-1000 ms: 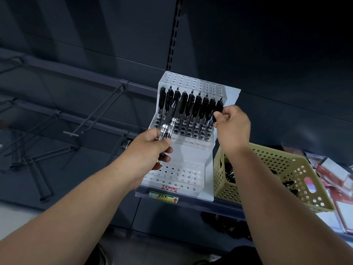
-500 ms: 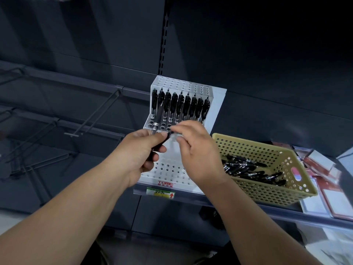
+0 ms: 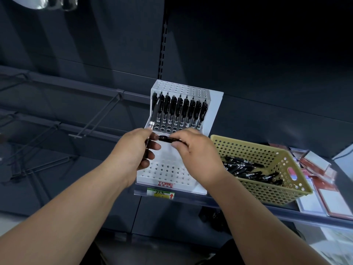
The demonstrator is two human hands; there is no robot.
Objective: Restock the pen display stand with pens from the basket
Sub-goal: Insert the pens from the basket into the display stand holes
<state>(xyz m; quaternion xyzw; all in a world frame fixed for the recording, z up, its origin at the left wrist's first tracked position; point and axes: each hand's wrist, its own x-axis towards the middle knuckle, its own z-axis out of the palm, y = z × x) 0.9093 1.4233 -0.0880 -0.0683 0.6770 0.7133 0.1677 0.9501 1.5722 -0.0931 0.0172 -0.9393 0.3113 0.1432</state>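
A white stepped pen display stand point(image 3: 212, 109) stands on the shelf, its back tier holding a row of several black pens point(image 3: 179, 109). Its front tier point(image 3: 168, 171) shows bare holes. My left hand point(image 3: 133, 152) grips a pen or two upright in front of the stand, one sticking up past the fingers. My right hand point(image 3: 196, 152) pinches a black pen point(image 3: 166, 139) held sideways, its tip meeting my left fingers. The yellow perforated basket point(image 3: 271, 190) to the right holds several black pens point(image 3: 246, 167).
Long metal peg hooks point(image 3: 93, 119) jut out from the dark back panel on the left. Red and white packaged goods point(image 3: 324, 180) lie on the shelf right of the basket. A price label point(image 3: 160, 193) hangs on the shelf edge under the stand.
My right hand came down from the top row's right end to my left hand and now draws a pen sideways out of it. The view shifted slightly right.
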